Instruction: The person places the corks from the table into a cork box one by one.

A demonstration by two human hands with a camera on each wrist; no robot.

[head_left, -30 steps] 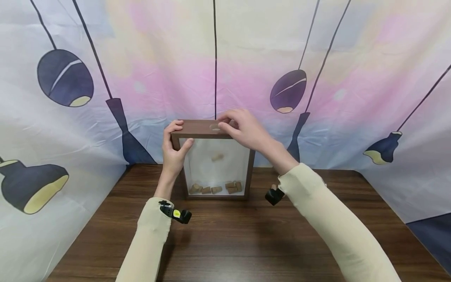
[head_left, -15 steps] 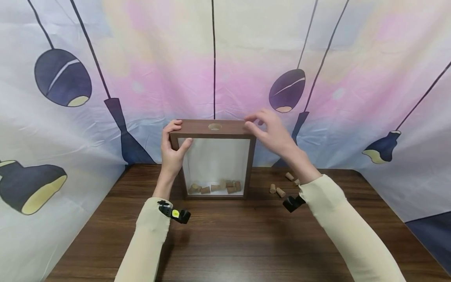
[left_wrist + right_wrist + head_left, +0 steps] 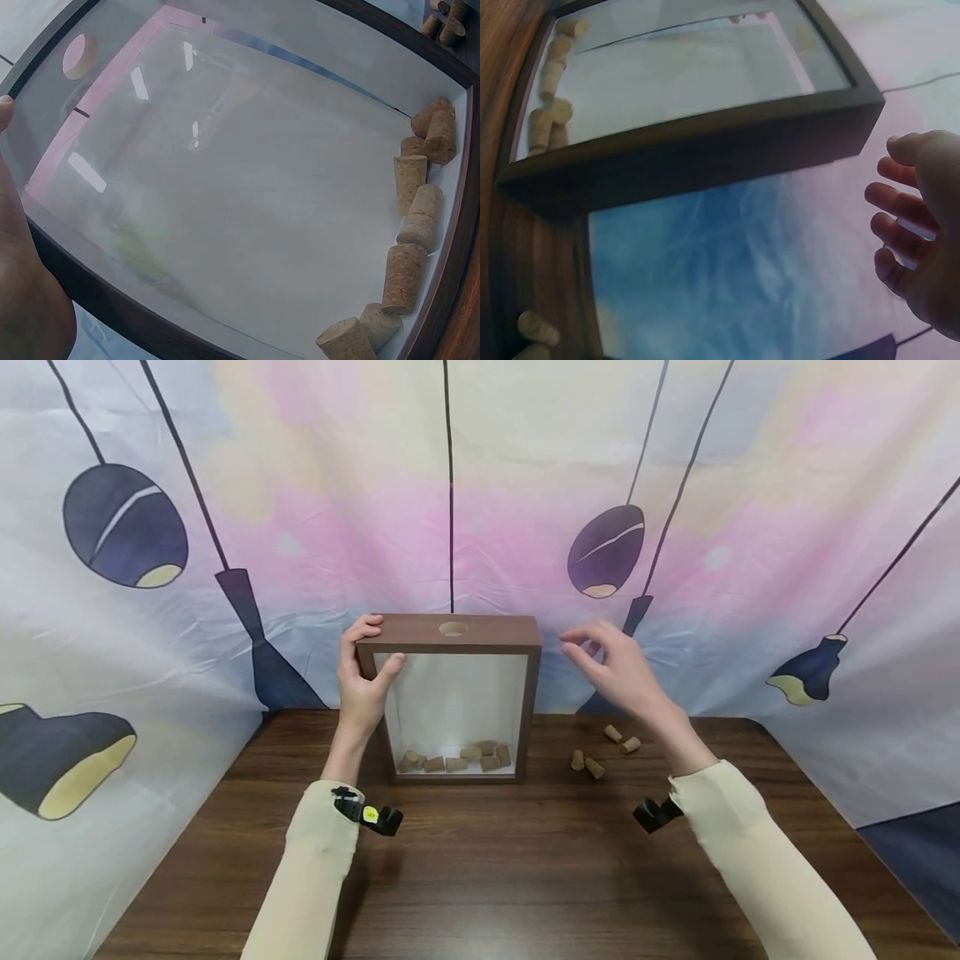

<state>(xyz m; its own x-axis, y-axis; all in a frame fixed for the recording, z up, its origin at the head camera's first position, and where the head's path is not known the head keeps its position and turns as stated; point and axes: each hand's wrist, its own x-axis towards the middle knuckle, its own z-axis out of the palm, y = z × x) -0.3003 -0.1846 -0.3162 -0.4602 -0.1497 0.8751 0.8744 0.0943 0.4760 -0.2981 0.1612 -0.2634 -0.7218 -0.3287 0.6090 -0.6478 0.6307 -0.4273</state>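
A brown wooden shadow box (image 3: 450,693) with a clear front and a round hole (image 3: 453,629) in its top edge stands upright on the table. My left hand (image 3: 363,681) grips its upper left corner, thumb on the front and fingers over the top. Several corks (image 3: 405,277) lie along the bottom inside the box. To the right of the box's upper corner, my right hand (image 3: 615,668) hovers in the air with loosely bent fingers and nothing held. The right wrist view shows the same hand (image 3: 922,225) apart from the frame.
Several loose corks (image 3: 592,767) lie on the dark wooden table (image 3: 480,877) to the right of the box, below my right hand. A printed cloth (image 3: 337,527) hangs behind and at both sides of the table.
A cork that was falling inside the box now lies with the others at the bottom. My right hand has moved right, away from the hole, uncovering the loose corks. My left hand keeps its grip.
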